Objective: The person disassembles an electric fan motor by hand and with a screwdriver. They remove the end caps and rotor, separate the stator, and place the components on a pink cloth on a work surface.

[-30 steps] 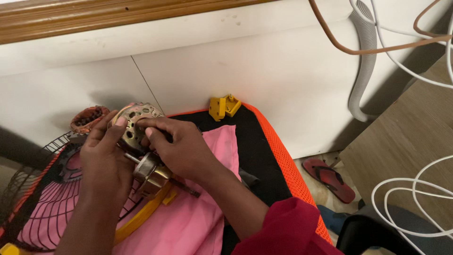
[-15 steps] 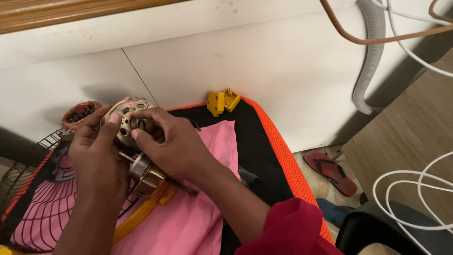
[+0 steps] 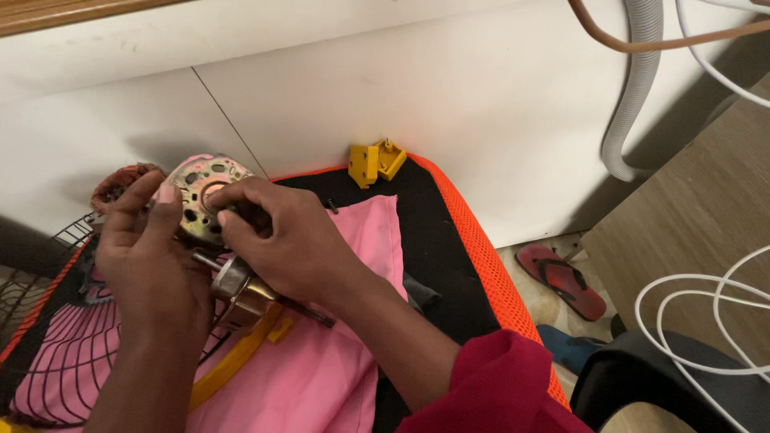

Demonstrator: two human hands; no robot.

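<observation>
Head view: both hands hold a round perforated metal motor housing plate (image 3: 202, 196) raised above a pink cloth (image 3: 337, 353) spread over a black pad with an orange mesh edge (image 3: 473, 240). Left hand (image 3: 148, 256) grips the plate's left rim, thumb on its face; right hand (image 3: 293, 240) pinches its centre from the right. A metal shaft with a brass-coloured cylinder (image 3: 241, 289) lies between the palms. A wire fan guard (image 3: 48, 321) lies below left; two yellow plastic pieces (image 3: 375, 160) rest against the white wall (image 3: 449, 88).
</observation>
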